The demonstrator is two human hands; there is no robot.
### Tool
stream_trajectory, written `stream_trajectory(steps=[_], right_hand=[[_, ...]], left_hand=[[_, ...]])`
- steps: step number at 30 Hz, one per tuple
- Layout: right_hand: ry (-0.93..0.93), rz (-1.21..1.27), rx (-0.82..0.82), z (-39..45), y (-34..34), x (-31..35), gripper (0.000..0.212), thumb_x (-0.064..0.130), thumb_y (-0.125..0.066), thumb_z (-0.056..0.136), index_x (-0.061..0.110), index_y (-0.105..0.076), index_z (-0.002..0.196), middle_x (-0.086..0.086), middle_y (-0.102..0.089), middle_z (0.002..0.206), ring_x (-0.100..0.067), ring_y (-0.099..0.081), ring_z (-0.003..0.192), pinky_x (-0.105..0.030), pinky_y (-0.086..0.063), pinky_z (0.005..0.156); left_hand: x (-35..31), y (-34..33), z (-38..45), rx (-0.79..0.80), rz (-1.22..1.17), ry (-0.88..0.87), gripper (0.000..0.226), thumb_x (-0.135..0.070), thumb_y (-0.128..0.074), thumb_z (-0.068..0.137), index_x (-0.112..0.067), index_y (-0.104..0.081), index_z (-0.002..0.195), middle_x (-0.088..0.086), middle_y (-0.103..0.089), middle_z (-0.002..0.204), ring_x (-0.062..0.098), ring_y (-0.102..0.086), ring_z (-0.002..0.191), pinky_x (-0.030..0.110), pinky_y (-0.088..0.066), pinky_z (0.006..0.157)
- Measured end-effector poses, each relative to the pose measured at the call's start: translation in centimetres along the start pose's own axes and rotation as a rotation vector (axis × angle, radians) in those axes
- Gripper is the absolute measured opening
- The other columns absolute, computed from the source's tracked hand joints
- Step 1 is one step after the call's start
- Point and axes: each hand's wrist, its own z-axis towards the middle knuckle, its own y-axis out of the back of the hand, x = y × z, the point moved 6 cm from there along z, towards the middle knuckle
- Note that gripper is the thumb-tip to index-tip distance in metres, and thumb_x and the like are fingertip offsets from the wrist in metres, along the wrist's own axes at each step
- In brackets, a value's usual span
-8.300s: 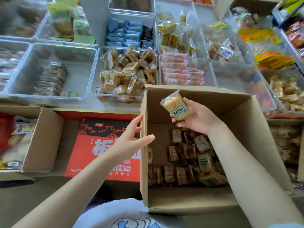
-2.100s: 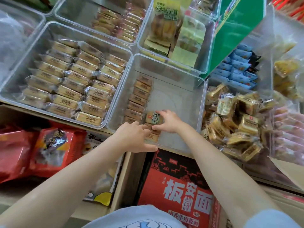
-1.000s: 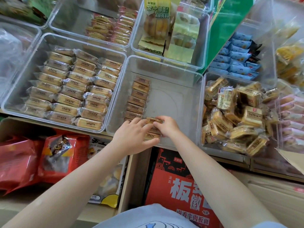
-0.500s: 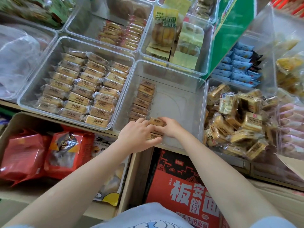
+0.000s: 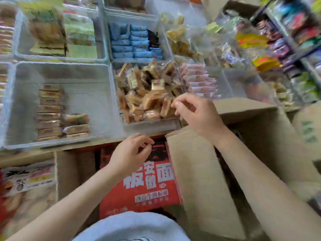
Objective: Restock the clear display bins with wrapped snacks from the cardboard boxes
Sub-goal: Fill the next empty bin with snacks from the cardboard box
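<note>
The clear bin [image 5: 97, 80] at centre left holds a column of brown wrapped snacks [image 5: 49, 112] and a short second stack [image 5: 76, 125] beside it. My left hand [image 5: 130, 153] hovers empty, fingers loosely curled, just in front of the bin's near edge, over a red carton. My right hand [image 5: 198, 112] is also empty with relaxed curled fingers, above the far rim of the open cardboard box [image 5: 199, 171] at right. The box's inside is mostly hidden by my right arm. The frame is motion-blurred.
A neighbouring bin [image 5: 151, 127] is heaped with tan wrapped cakes [image 5: 147, 94]. Behind it lie blue packets [image 5: 132, 42] and pink packets [image 5: 198, 79]. A red printed carton [image 5: 149, 181] sits below the shelf. Another box with bagged goods [image 5: 27, 180] is at lower left. Shelves of packets fill the right.
Both hands let go of the snack in the bin and pulled back toward me. My right hand swung right to the cardboard box. The view turned right.
</note>
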Motion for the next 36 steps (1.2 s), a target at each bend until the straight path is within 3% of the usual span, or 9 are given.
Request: stream_trajectory(steps=[5, 10, 13, 16, 20, 23, 30, 33, 36], right_hand=[[-0.276, -0.121, -0.14, -7.1, 9.1, -11.1, 0.015, 0.021, -0.056, 0.095, 0.022, -0.068, 0.085, 0.006, -0.066, 0.07, -0.007, -0.059, 0.063, -0.031, -0.05, 0.069], [-0.403, -0.408, 0.331, -10.8, 6.7, -21.6, 0.022, 0.025, -0.054, 0.099, 0.015, -0.07, 0.109, -0.005, -0.071, 0.107, -0.022, -0.064, 0.097, -0.037, -0.052, 0.084], [-0.38, -0.61, 0.57, -11.5, 4.5, -26.1, 0.024, 0.022, -0.049, 0.102, 0.015, -0.065, 0.118, -0.009, -0.067, 0.112, -0.025, -0.063, 0.092, -0.036, -0.052, 0.073], [-0.356, -0.793, 0.686, -11.9, 2.8, -30.8, 0.032, 0.014, -0.042, 0.102, 0.018, -0.059, 0.128, -0.008, -0.066, 0.119, -0.029, -0.064, 0.103, -0.037, -0.052, 0.074], [-0.368, -1.029, 0.791, -13.5, 0.2, -37.8, 0.041, 0.014, -0.042, 0.101, 0.016, -0.052, 0.142, -0.014, -0.049, 0.144, -0.031, -0.048, 0.131, -0.042, -0.049, 0.098], [-0.366, -1.13, 0.808, -13.9, -1.1, -38.9, 0.048, 0.011, -0.039, 0.101, 0.015, -0.04, 0.149, -0.018, -0.039, 0.151, -0.035, -0.043, 0.135, -0.051, -0.046, 0.103], [-0.344, -1.139, 0.835, -15.0, -2.1, -37.7, 0.063, 0.002, -0.044, 0.098, 0.014, -0.021, 0.155, -0.014, -0.039, 0.153, -0.031, -0.046, 0.135, -0.045, -0.046, 0.098], [-0.433, -0.931, 0.739, -14.7, -2.5, -38.2, 0.059, 0.014, -0.049, 0.1, 0.014, -0.024, 0.154, -0.01, -0.052, 0.143, -0.027, -0.057, 0.124, -0.035, -0.049, 0.081], [-0.57, -0.484, 0.615, -12.9, -0.6, -36.7, 0.075, 0.032, -0.067, 0.092, 0.012, -0.026, 0.151, -0.011, -0.057, 0.134, -0.028, -0.061, 0.114, -0.035, -0.053, 0.084]], left_hand=[[-9.3, -10.0, 0.1, 0.04, -0.288, -0.025, 0.046, -0.043, -0.059, 0.095, -0.033, -0.048, 0.139, -0.017, -0.046, 0.13, 0.004, -0.049, 0.119, 0.037, -0.049, 0.1], [-14.8, -15.5, 1.1, -0.113, -0.384, 0.129, 0.095, -0.055, -0.066, 0.084, -0.025, -0.015, 0.159, -0.003, -0.025, 0.162, 0.016, -0.02, 0.15, 0.046, -0.023, 0.122], [-14.6, -16.9, 1.2, -0.252, -0.415, 0.283, 0.091, -0.033, -0.067, 0.084, -0.029, -0.015, 0.159, -0.008, -0.024, 0.161, 0.016, -0.022, 0.149, 0.052, -0.027, 0.121], [-14.4, -17.5, 1.1, -0.287, -0.535, 0.321, 0.086, -0.033, -0.06, 0.081, -0.038, -0.018, 0.157, -0.019, -0.026, 0.156, 0.01, -0.027, 0.146, 0.051, -0.035, 0.117], [-14.6, -17.2, 1.1, -0.314, -0.561, 0.326, 0.082, -0.035, -0.058, 0.081, -0.039, -0.023, 0.155, -0.014, -0.034, 0.154, 0.011, -0.034, 0.142, 0.051, -0.039, 0.114], [-14.9, -17.2, 0.9, -0.33, -0.597, 0.328, 0.078, -0.03, -0.061, 0.085, -0.038, -0.026, 0.154, -0.01, -0.038, 0.152, 0.013, -0.038, 0.14, 0.045, -0.045, 0.111], [-15.3, -17.2, 0.6, -0.373, -0.622, 0.298, 0.069, -0.005, -0.056, 0.098, -0.033, -0.029, 0.154, -0.007, -0.042, 0.149, 0.005, -0.045, 0.13, 0.006, -0.05, 0.08], [-15.7, -16.8, 0.5, -0.378, -0.616, 0.27, 0.068, -0.004, -0.055, 0.098, -0.033, -0.029, 0.155, -0.01, -0.041, 0.148, -0.001, -0.046, 0.124, 0.002, -0.047, 0.073], [-15.3, -16.9, 0.6, -0.358, -0.64, 0.263, 0.069, -0.006, -0.056, 0.099, -0.034, -0.027, 0.155, -0.012, -0.039, 0.147, -0.004, -0.047, 0.117, 0.001, -0.046, 0.069]])
